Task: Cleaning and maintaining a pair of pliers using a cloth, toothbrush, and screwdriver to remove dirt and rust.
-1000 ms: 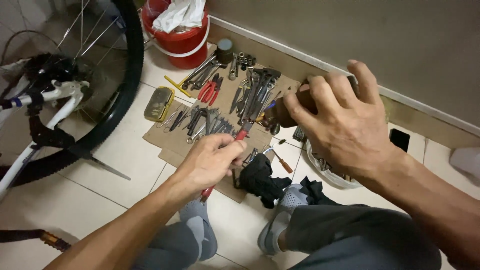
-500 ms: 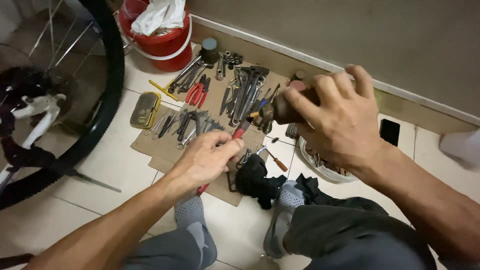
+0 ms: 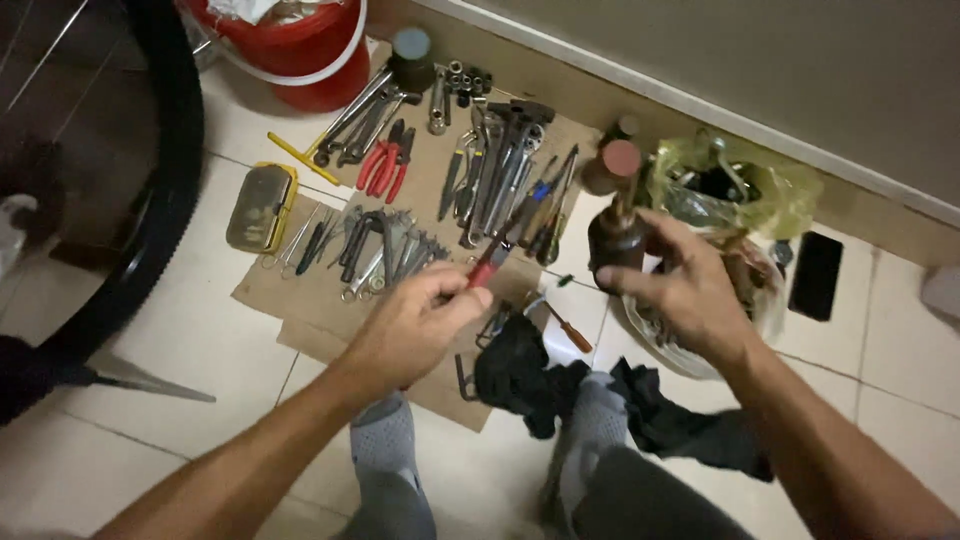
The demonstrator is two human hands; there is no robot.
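Setting: pale tiled floor (image 3: pixel 170 340) along a grey wall, with a flattened sheet of cardboard (image 3: pixel 300 300) laid out as a work mat.

On the mat: rows of wrenches (image 3: pixel 500 170), red-handled pliers (image 3: pixel 385 160), small spanners (image 3: pixel 390 250) and a yellow-edged case (image 3: pixel 258 205) at its left edge. Behind: a red bucket (image 3: pixel 300 60). Far left: a bicycle tyre (image 3: pixel 160 190). By the wall: a yellow plastic bag (image 3: pixel 740 185) of parts and a black phone (image 3: pixel 815 275).

Left hand (image 3: pixel 415 330): fingers pressed together around a red-handled tool (image 3: pixel 495 258) (a screwdriver, by the look of it), its tip slanting up over the mat toward the wrenches.

Right hand (image 3: pixel 690 290): fingers wrapped around a dark oil can (image 3: pixel 615 240), held upright just above the floor, beside a white bowl (image 3: pixel 770 300) of scraps. A black rag (image 3: pixel 520 365) lies near the feet, beside a small brown-handled screwdriver (image 3: pixel 570 325).

Step in hand (a judgement): tool and can both picked up, the two not yet touching. The next move calls for a steady can and a well-aimed tip.
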